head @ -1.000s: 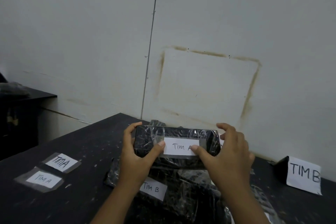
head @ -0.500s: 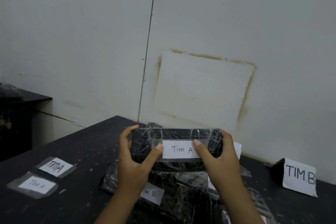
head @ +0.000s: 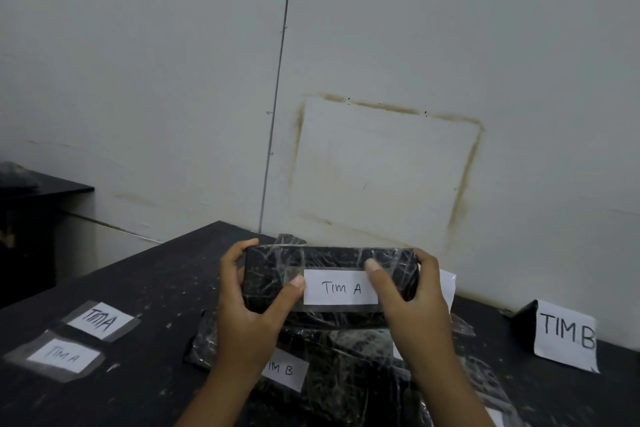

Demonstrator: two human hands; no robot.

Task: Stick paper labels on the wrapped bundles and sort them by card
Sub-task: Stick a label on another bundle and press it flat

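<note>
Left hand and right hand each grip an end of the wrapped bundle, held just above the desk in the lower middle of the frame, thumbs on the TIM A label. My worry: the crinkly film could leave a tape corner lifted so it peels, or the bundle lands by the TIM B card at lower right.

Bundle — glossy crinkled plastic wrap; label matt paper.
</note>
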